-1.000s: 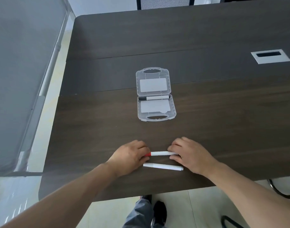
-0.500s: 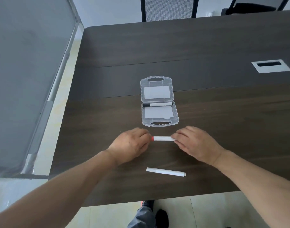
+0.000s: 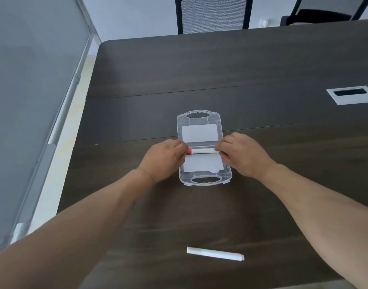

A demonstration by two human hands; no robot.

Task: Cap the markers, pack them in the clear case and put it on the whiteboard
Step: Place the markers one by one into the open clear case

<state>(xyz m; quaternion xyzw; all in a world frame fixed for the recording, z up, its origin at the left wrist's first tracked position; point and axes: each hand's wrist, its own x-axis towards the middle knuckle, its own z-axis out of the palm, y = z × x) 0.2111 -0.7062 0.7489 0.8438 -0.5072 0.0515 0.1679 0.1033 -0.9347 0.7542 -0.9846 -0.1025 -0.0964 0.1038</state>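
Head view. Table (image 3: 262, 65): dark wood grain, with a white cable slot (image 3: 351, 97) set into it at the right. Clear case (image 3: 204, 148): lying open and flat on the table, lid half on the far side, base half nearer the person, a white label showing in each half and a handle cutout at each end. Red-capped marker (image 3: 201, 151): held crosswise over the hinge line of the case, red cap to the left; whether it touches the case cannot be told. Left hand (image 3: 162, 158): fingers closed narrowly on the marker's red end. Right hand (image 3: 241, 153): fingertips pinched on the marker's other end. White marker (image 3: 215, 253): lying alone on the table near its front edge, well apart from the case and both hands. Two mesh chairs (image 3: 213, 14): behind the far edge of the table.
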